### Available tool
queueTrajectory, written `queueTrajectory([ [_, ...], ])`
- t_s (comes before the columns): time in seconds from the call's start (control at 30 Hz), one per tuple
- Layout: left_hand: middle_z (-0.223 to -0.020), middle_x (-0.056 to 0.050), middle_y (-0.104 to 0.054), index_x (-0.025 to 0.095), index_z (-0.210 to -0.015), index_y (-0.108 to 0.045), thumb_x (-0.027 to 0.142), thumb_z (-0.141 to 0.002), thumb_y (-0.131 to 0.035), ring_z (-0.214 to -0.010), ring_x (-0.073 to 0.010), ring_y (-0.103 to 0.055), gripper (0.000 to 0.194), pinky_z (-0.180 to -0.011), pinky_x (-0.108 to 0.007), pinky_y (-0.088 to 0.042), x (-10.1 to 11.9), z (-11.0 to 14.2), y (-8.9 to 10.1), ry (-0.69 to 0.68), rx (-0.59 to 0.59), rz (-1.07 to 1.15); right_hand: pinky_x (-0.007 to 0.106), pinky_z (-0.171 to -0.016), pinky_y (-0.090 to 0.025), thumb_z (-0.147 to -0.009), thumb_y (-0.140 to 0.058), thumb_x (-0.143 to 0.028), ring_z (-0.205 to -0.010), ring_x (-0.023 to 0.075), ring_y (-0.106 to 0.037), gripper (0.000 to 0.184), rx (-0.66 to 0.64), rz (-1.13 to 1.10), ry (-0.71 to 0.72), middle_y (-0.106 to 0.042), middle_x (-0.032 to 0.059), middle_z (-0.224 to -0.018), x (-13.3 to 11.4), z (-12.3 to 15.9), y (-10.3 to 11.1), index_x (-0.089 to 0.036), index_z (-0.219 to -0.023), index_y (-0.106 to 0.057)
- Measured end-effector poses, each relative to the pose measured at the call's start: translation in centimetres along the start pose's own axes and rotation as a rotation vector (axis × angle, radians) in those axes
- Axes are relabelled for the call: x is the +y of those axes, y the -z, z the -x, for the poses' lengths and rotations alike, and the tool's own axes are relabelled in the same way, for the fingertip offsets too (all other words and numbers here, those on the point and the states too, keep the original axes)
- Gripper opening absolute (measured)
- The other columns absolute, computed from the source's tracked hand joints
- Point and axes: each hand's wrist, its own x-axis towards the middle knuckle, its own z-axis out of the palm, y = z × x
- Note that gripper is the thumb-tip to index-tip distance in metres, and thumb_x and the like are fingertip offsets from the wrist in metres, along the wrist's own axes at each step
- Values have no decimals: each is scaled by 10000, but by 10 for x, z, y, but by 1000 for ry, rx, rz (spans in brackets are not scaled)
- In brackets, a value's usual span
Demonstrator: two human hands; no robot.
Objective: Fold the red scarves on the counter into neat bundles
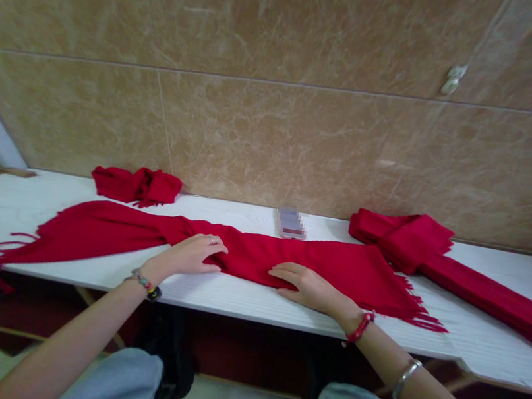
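A red fringed scarf (297, 261) lies lengthwise along the white bench top, its fringes at both ends. The left end spreads out, and some of its tassels hang over the front edge. My left hand (192, 255) rests on the scarf left of the middle, fingers stretched and thumb apart, beside a gathered fold. On the scarf's lower edge, right of the middle, my right hand (306, 285) lies with its fingers extended and touching the cloth. Neither hand visibly grips the fabric.
Behind the scarf, a bunched red cloth (135, 185) sits at the left and a phone (291, 223) near the middle. Another folded red scarf (405, 237) lies at the right. A tiled wall (265, 139) borders the white bench top (241, 299); open compartments are underneath.
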Motion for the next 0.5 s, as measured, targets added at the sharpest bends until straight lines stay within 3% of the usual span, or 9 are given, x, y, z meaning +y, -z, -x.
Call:
queueTrajectory([
  [0.17, -899, -72, -594, 137, -903, -580, 108, -840, -435, -846, -179, -561, 161, -796, -302, -430, 18, -15, -13, -20, -56, -109, 335, -860, -451, -826, -513, -257, -987, 189, -549, 376, 77, 25, 35, -591, 100, -1075, 2, 2, -1, -190, -1196, -522],
  [0.3, -1001, -81, -574, 133, -1055, -523, 58, -847, -348, -919, -171, -552, 282, -821, -285, -433, 10, -18, -16, 28, 13, -39, 304, -813, -464, -845, -431, -154, -935, 168, -575, 378, 52, 37, 13, -614, 80, -1034, 5, 4, -6, -208, -1216, -484],
  [0.4, -1086, -80, -555, 152, -1144, -477, 16, -837, -307, -994, -164, -534, 376, -870, -287, -410, 9, -19, -15, 46, 25, 38, 308, -768, -470, -849, -407, -137, -894, 182, -593, 315, 111, 73, -64, -623, 88, -989, 8, 3, -10, -184, -1142, -510],
  [0.5, -1098, -84, -550, 156, -1154, -478, 84, -875, -318, -1005, -168, -528, 330, -877, -287, -398, 20, -22, -13, 17, 7, 93, 299, -708, -474, -866, -399, -164, -821, 182, -604, 230, 157, 70, -125, -625, 82, -927, 9, 3, -11, -173, -1064, -516],
])
